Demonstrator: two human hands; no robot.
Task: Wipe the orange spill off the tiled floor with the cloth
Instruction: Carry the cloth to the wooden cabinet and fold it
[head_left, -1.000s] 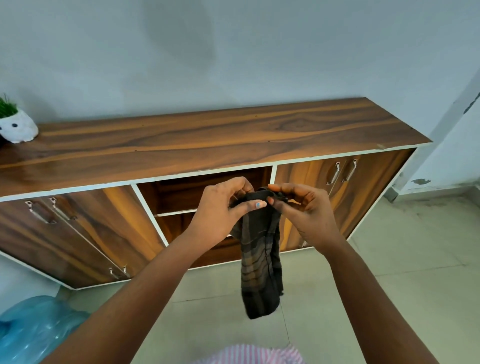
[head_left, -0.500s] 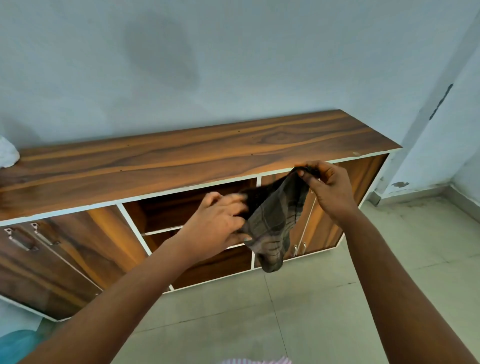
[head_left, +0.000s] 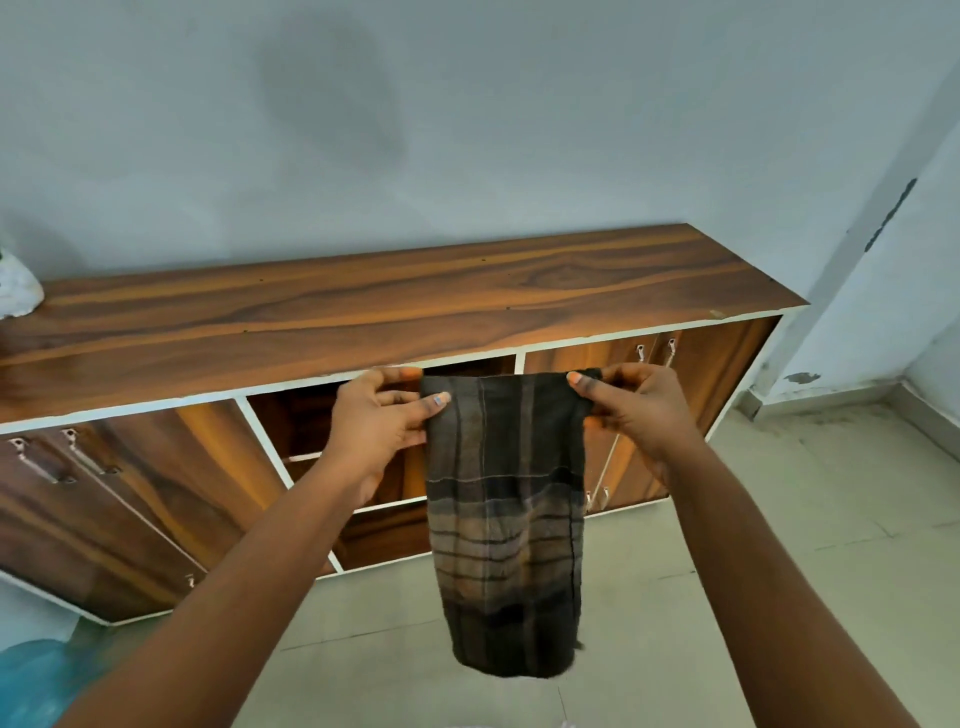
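A dark checked cloth (head_left: 506, 525) hangs spread out in the air in front of the sideboard. My left hand (head_left: 379, 421) pinches its upper left corner and my right hand (head_left: 634, 405) pinches its upper right corner, so the top edge is stretched flat between them. The cloth's lower end dangles above the pale tiled floor (head_left: 753, 597). No orange spill shows in this view.
A long wooden sideboard (head_left: 363, 312) stands against the wall, with an open middle shelf bay and handled doors on both sides. A white pot (head_left: 15, 291) sits at its far left end. A blue plastic bag (head_left: 31, 680) lies at the bottom left.
The cloth was bunched between both hands a second ago. My hands have moved apart and pulled it open, so it now hangs flat and wide.
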